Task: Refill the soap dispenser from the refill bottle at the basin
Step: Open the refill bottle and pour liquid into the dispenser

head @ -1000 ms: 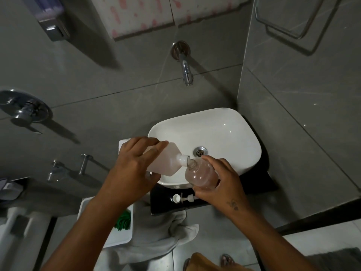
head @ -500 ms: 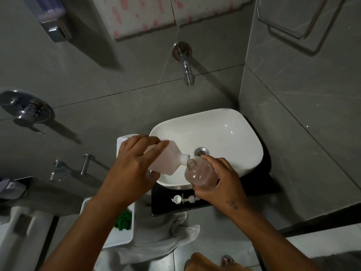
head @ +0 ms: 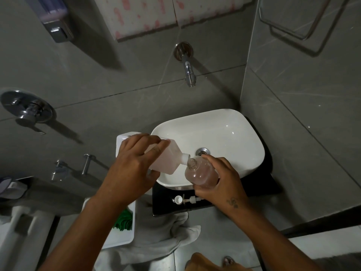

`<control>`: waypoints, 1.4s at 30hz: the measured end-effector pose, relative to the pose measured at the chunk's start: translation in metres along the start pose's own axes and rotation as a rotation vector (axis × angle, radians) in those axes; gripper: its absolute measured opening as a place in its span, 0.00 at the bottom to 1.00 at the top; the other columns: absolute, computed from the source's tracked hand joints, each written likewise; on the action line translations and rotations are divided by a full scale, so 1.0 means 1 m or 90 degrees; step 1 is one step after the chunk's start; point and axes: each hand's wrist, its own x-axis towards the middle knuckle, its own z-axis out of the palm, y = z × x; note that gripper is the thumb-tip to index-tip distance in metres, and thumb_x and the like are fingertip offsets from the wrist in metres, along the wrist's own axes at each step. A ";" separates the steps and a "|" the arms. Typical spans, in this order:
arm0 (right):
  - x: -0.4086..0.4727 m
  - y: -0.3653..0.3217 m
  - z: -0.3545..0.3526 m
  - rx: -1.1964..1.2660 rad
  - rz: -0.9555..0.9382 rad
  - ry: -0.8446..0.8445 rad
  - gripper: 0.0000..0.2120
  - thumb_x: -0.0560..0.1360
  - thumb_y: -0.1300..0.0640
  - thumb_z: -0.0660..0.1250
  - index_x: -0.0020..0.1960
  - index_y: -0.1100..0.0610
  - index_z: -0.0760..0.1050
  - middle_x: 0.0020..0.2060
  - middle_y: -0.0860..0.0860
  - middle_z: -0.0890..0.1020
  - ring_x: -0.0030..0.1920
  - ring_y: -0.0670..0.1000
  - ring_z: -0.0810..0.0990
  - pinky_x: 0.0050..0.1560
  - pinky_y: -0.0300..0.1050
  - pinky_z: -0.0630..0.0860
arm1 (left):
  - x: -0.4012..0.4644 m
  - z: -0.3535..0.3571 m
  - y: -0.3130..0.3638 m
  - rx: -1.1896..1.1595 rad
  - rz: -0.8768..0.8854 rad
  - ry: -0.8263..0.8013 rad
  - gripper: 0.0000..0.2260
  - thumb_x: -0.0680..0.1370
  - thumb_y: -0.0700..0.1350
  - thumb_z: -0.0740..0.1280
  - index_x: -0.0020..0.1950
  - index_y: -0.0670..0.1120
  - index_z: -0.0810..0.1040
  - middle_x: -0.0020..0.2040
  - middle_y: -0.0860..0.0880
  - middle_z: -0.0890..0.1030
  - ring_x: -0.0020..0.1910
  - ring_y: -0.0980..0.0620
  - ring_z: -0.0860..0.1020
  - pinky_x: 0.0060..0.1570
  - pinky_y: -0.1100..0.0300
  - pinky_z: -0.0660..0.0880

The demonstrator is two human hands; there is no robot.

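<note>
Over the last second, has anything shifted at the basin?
Nothing visibly changed. The left hand still tips the refill bottle into the soap dispenser, held by the right hand over the basin. The pump still lies on the counter.

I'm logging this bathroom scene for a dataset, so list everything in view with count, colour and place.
Basin: 1, white, on black counter.
Counter: 1, black, under basin.
Tap: 1, chrome, wall above basin.
Refill bottle: 1, pale pink, tilted at dispenser's mouth.
Dispenser: 1, clear, pinkish liquid, over basin rim.
Pump: 1, white, lying on counter.
Cap: 1, white, beside pump.
Cloth: 1, white, below counter.
Tray: 1, white, lower left.
Left hand: holds refill bottle.
Right hand: holds dispenser.
</note>
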 end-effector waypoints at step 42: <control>0.002 0.007 0.007 0.013 0.006 -0.002 0.39 0.57 0.44 0.76 0.67 0.41 0.71 0.57 0.40 0.76 0.57 0.40 0.77 0.52 0.25 0.72 | 0.002 -0.007 -0.001 0.047 0.011 0.031 0.37 0.59 0.38 0.86 0.67 0.42 0.81 0.61 0.40 0.82 0.62 0.41 0.71 0.60 0.37 0.74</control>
